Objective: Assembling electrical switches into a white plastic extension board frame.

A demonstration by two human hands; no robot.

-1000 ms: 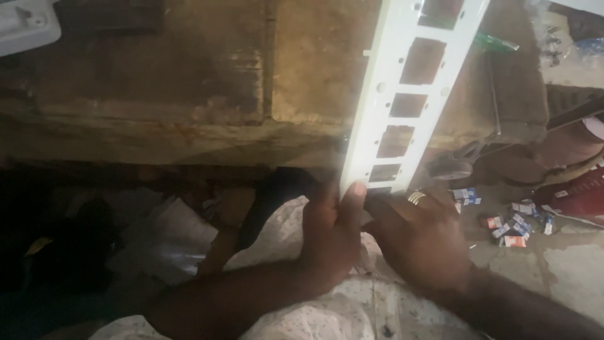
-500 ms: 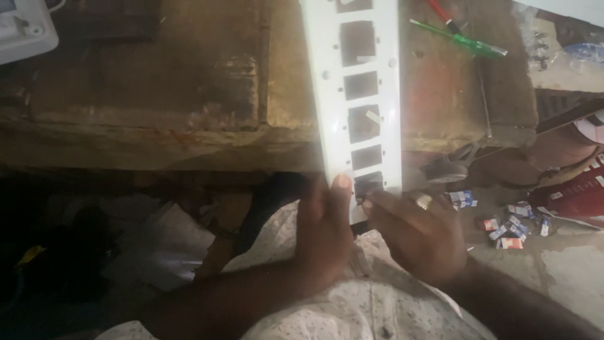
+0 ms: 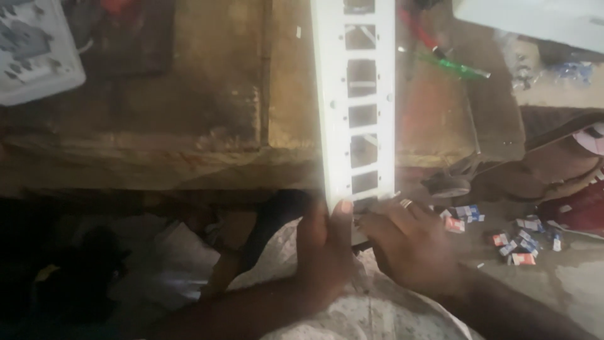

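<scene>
Both hands are holding the lower end of a long white plastic plate (image 3: pixel 354 107) with a row of square openings, of the sort that carries switches. The left hand (image 3: pixel 324 249) is gripping its left edge, thumb lying up along the rim. The right hand (image 3: pixel 412 245), a ring on one finger, is closing round the bottom right corner, fingertips at the lowest opening. The plate is standing nearly upright in view, its upper end running out of the frame over a worn wooden table (image 3: pixel 207 113).

By the look of it, the plate is being held steady and looked over, its openings showing empty. Any fitting into the openings would call for one hand to let go while the other is keeping the plate from tilting.

A green-handled screwdriver (image 3: pixel 456 66) is lying on the table just right of the plate. Small red and blue packets (image 3: pixel 513 242) are lying scattered on the floor well right of the hands. A white panel (image 3: pixel 34 53) is sitting at the table's far left.
</scene>
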